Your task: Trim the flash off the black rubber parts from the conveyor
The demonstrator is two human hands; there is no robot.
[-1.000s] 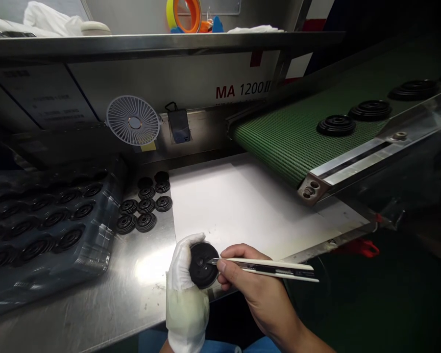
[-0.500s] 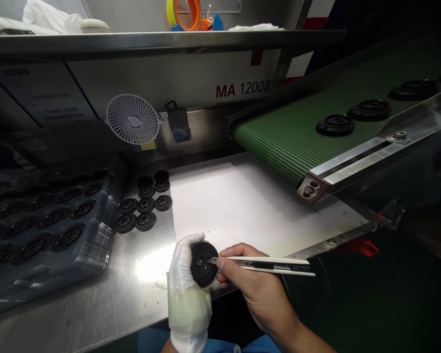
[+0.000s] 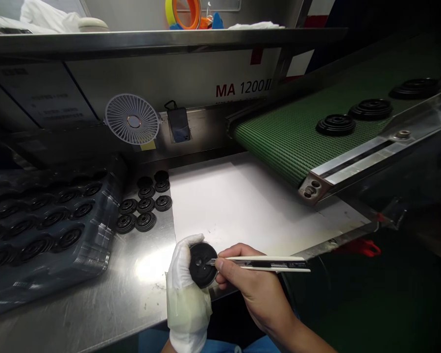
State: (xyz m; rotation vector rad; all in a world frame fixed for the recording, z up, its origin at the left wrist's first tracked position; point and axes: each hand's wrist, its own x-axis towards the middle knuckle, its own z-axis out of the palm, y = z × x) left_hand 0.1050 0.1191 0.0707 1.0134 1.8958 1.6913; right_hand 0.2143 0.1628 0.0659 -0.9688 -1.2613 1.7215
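Observation:
A round black ribbed part (image 3: 201, 272) is gripped by my left hand (image 3: 182, 264), which wears a white glove with pale tape around the wrist. The part's flat face is turned up toward me. Bare, my right hand (image 3: 246, 274) is closed around a white utility knife (image 3: 275, 263). The knife's blade tip points at the face of the part near its centre; whether it touches cannot be made out. Left of a white sheet (image 3: 235, 206), several similar black parts (image 3: 146, 205) sit in a cluster on the metal table (image 3: 132, 294).
At left, stacked clear plastic trays (image 3: 91, 245) hold several black parts. A green conveyor belt (image 3: 275, 142) on the right carries more of them (image 3: 336, 125). Behind are a small fan (image 3: 133, 119) and a dark phone-like device (image 3: 178, 125), below a metal shelf (image 3: 150, 41) bearing tape (image 3: 196, 14).
The knife and my right hand have shifted very slightly left. My left hand still holds the black part in nearly the same place.

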